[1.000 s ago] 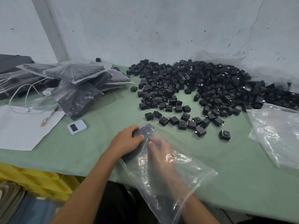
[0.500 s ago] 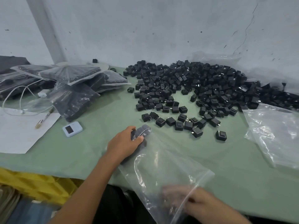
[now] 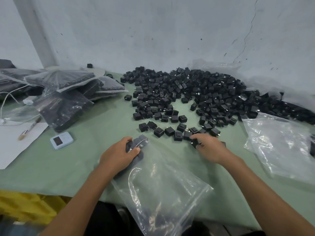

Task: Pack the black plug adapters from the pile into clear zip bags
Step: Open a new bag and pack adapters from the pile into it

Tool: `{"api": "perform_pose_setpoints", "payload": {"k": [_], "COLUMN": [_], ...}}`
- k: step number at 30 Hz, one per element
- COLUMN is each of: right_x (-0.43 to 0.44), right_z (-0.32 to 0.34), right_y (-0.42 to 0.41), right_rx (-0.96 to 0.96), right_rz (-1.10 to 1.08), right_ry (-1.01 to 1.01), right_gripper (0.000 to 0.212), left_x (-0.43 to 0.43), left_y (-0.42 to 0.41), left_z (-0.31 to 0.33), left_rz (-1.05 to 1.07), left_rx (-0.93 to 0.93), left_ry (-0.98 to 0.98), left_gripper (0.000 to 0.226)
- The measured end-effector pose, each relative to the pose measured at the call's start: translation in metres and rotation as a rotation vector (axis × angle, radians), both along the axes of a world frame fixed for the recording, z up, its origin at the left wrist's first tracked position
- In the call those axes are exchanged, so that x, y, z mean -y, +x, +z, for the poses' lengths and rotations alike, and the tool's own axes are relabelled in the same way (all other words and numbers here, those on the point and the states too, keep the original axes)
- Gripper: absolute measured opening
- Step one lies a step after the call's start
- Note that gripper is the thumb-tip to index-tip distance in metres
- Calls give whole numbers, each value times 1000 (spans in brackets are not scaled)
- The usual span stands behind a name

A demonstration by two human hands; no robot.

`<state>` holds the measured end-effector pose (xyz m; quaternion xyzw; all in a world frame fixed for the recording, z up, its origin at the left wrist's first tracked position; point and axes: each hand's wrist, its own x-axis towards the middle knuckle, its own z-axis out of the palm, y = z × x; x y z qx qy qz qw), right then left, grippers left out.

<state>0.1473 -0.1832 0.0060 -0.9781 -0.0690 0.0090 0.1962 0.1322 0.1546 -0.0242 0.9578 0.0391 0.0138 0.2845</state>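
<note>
Clutching bag (image 3: 162, 184), left hand (image 3: 117, 155); right hand (image 3: 211, 148), adapter (image 3: 194, 143)

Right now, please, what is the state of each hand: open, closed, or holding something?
Left hand: closed on the bagged adapters through the clear zip bag.
Right hand: closed on one loose adapter by the pile.

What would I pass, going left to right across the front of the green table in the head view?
White paper sheet, small pale-blue device, left hand gripping bagged black adapters, loose black plug adapter pinched by right hand, crumpled clear plastic bag.
</note>
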Motion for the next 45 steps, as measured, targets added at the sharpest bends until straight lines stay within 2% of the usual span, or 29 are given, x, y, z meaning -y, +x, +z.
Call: {"api": "perform_pose_setpoints", "payload": {"k": [1, 3, 6, 7, 10, 12, 14, 16, 19, 20, 22, 24, 25, 27, 33, 36, 40, 44, 45], "right_x": [1, 4, 8, 9, 14, 28, 44, 46, 14, -4, -34, -66, -77, -100, -155, -172, -190, -196, -195], "right_z": [-8, -16, -17, -13, 2, 11, 10, -1, -21, -24, -32, -33, -34, -30, -20, -18, -21, -31, -34], "right_y": [7, 13, 7, 1, -37, -82, -138, -188, -223, -227, -225, -215, -206, -180, -113, -93, -83, -78, -77], "right_rx": [-45, -60, -19, -26, -44, -49, -156, -401, -683, -723, -721, -753, -707, -606, -498, -351, -100, 91, 122], "right_rz": [35, 23, -75, -116, -221, -265, -237, -135, -10, 18, 43, -146, -229, -275, -338, -278, -353, -311, -306], "right_ry": [-80, -130, -43, 78, 675, 999, 1230, 1305, 1142, 1150, 1266, 1600, 1701, 1771, 1723, 1495, 1342, 821, 757], "right_gripper": [48, 50, 31, 23, 11, 19, 23, 29, 49, 46, 42, 40, 39, 39, 35, 32, 20, 28, 33], "left_x": [0, 0, -1, -1, 1, 2, 1, 2, 1, 1, 1, 1, 1, 0, 0, 0, 0, -1, -1], "left_y": [0, 0, 0, 0, -1, -2, -2, -2, -2, -2, -2, -3, -2, -2, 0, 1, 1, 1, 2], "left_z": [0, 0, -1, 0, 1, 1, 2, 2, 3, 3, 3, 3, 3, 3, 2, 0, -1, -3, -3], "left_rz": [0, 0, -7, -8, -10, -14, -16, -16, -18, -19, -22, -22, -23, -25, -26, -24, -19, -18, -17], "left_rx": [1, 5, 8, 6, 2, 3, 7, 6, -1, -2, -3, -8, -9, -7, 0, 4, 6, 10, 8], "left_ry": [1, -1, 2, 3, 0, -7, -14, -14, -6, -6, -9, -12, -13, -15, -5, -5, 1, -3, -1], "left_gripper": [57, 56, 56, 56, 57, 57, 57, 57, 57, 56, 56, 56, 56, 56, 55, 56, 56, 56, 56]}}
